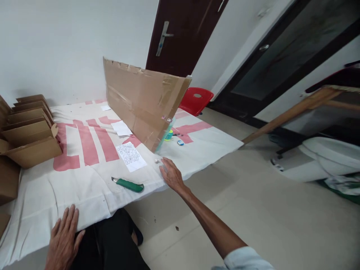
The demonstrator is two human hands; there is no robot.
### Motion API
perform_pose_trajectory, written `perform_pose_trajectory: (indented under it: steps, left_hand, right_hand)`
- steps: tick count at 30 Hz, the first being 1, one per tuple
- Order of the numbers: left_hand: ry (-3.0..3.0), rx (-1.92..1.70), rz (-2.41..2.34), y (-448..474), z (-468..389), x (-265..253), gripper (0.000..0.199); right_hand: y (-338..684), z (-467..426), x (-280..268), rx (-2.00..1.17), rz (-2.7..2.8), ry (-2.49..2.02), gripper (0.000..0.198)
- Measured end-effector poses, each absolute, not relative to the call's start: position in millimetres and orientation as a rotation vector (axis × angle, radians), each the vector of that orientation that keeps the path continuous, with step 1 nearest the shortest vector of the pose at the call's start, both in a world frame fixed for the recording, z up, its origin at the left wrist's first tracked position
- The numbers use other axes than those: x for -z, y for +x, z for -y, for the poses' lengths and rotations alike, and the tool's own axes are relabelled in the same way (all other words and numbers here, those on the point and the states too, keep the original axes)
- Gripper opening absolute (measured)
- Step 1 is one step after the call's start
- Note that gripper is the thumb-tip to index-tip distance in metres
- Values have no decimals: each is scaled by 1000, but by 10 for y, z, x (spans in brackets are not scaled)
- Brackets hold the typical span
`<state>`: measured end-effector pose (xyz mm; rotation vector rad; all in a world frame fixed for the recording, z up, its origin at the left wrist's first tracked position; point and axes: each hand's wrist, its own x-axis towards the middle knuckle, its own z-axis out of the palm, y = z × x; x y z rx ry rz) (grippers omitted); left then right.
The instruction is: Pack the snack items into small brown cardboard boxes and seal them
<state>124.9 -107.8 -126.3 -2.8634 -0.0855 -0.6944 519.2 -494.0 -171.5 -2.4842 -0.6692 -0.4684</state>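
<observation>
My left hand (65,235) lies on the front edge of the white tablecloth (92,187), fingers stretched out and nothing in them. Farther right, my right hand (172,174) rests on the cloth with its fingers extended, beside a small whitish piece (156,161) too small to name. Between the hands is a green box cutter (129,185), its blade showing and pointing left. Behind it lies a paper sheet with printed outlines (131,156). A blank white paper (121,128) is a little farther back.
Folded cardboard boxes (33,150) stand at the left. A tall cardboard panel (143,101) rises across the table. Behind it are a yellow-green tape roll (169,135), a small blue-white ring (180,143) and a red chair (197,100). The table's right edge drops to the floor.
</observation>
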Motion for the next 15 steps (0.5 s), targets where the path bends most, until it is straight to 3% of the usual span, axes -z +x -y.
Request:
perform_pose_trajectory:
  steps: [7, 15]
  left_hand:
    - [-2883, 781, 168, 838, 740, 1333, 72]
    - [-3118, 994, 159, 685, 758, 1103, 27]
  right_hand:
    - [5390, 4926, 1730, 451, 563, -2569, 43]
    - [5341, 4684, 1480, 392, 615, -2548, 35]
